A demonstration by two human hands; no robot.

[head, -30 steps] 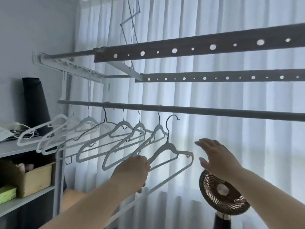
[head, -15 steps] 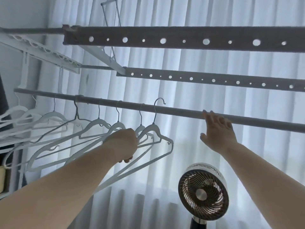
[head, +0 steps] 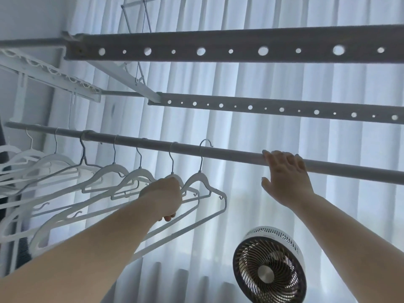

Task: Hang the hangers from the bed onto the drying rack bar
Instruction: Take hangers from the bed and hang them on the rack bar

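A grey drying rack bar (head: 229,154) runs across the view from left to lower right. Several white hangers (head: 113,173) hang from it in a row on the left. The rightmost white hanger (head: 204,182) has its metal hook over the bar. My left hand (head: 162,196) grips this hanger's left shoulder from below. My right hand (head: 284,174) is raised to the right of the hangers, its straight fingers touching the bar.
Two perforated grey rails (head: 240,51) cross above the bar, with a white rack frame (head: 50,73) at the upper left. A round fan (head: 270,264) stands low at the right in front of white curtains (head: 251,204).
My left hand lifted the hanger and its hook went over the bar. My right hand rose from below the bar until its fingers touched it.
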